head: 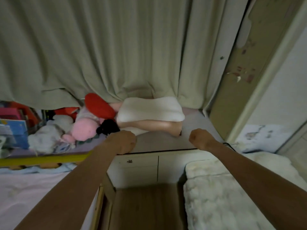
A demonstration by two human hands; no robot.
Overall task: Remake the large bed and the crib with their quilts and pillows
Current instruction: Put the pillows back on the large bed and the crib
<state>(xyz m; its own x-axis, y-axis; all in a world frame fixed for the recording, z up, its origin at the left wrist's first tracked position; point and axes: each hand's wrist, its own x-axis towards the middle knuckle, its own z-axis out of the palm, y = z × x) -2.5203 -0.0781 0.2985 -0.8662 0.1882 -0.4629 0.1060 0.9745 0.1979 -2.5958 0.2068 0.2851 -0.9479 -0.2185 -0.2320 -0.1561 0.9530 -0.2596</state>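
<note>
both arms reach forward over a white cabinet (pixel 137 168). the left hand (pixel 123 142) is curled into a fist at the near edge of a pale sheet (pixel 159 141) spread on the surface above the cabinet; whether it pinches that edge i cannot tell. the right hand (pixel 199 138) is also curled, just above the same edge, its hold likewise unclear. beyond both fists, well apart from them, a white pillow (pixel 149 110) lies stacked on a pink pillow (pixel 152 126) against the green curtain (pixel 99 47). a pink plush toy (pixel 83 128) and red cushion (pixel 98 105) sit left of the pillows. a white quilt (pixel 224 188) lies under the right forearm.
</note>
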